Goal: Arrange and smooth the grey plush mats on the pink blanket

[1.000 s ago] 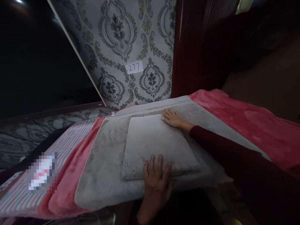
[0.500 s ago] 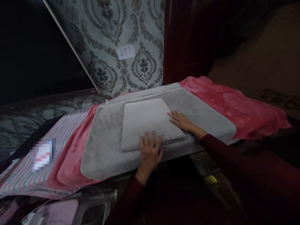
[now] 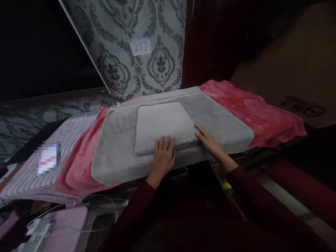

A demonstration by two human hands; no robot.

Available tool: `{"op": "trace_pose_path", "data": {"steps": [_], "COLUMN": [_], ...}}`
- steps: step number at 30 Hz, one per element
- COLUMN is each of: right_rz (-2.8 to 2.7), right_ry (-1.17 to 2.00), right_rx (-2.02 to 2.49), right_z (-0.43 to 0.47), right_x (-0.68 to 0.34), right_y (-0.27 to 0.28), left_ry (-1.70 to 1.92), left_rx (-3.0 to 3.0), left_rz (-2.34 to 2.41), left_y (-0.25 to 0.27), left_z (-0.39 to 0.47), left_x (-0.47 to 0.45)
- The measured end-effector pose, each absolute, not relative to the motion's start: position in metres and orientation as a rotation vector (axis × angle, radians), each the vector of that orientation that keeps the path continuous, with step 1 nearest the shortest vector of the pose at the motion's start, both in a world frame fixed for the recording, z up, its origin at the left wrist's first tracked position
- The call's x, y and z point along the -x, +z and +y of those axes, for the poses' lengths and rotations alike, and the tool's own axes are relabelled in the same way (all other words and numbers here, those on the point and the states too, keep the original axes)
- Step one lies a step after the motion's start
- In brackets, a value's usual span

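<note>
A folded white-grey plush cloth lies flat on a larger grey plush mat. My left hand rests on the cloth's front edge, palm down, its fingers stretched out over the top. At the cloth's right front corner is my right hand, fingers extended, with the fingertips touching its side edge. Neither hand grips anything. Under the grey mat, a pink-red blanket shows on the right and left sides.
A striped cloth covers the left end. Below it are a pink stool-like surface and a white power strip with cables. A dark screen stands at left, a cardboard box at right, and a paper marked 277 hangs on the wall.
My right hand has slid toward me along the cloth's right edge to its front corner. My left hand stays on the front edge. The view has tilted down slightly.
</note>
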State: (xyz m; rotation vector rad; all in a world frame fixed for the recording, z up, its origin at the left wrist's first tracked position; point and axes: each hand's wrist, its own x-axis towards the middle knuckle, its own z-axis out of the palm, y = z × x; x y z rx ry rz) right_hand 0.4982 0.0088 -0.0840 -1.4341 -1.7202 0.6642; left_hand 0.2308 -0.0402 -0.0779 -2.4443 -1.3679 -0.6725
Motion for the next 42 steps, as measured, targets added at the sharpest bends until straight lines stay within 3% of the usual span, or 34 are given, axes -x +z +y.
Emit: {"op": "trace_pose_path", "data": {"steps": [16, 19, 26, 31, 42], "right_rz": [-1.629, -1.663, -1.841, -1.87, -2.458], "right_ry": [0.664, 0.512, -0.244, -0.229, -0.221], "right_rx": [1.365, 1.386, 1.425, 1.296, 1.181], "right_z": [-0.002, -0.007, -0.021, -0.023, -0.009], "right_x": [-0.487, -0.486, -0.473, -0.47, -0.464], "right_y": [-0.077, -0.079, -0.05, -0.025, -0.1], "left_ry": [-0.583, -0.656, -0.701, -0.589, -0.76], "left_rx": [2.46, 2.47, 2.465, 2.457, 2.4], "left_rz": [-1.208, -1.158, -1.153, -1.235, -1.284], "left_y": [-0.063, -0.064, -0.044, -0.059, -0.083], "left_z": [-0.032, -0.031, -0.038, -0.047, -0.051], "left_x": [-0.199, -0.195, -0.215, -0.239, -0.236]}}
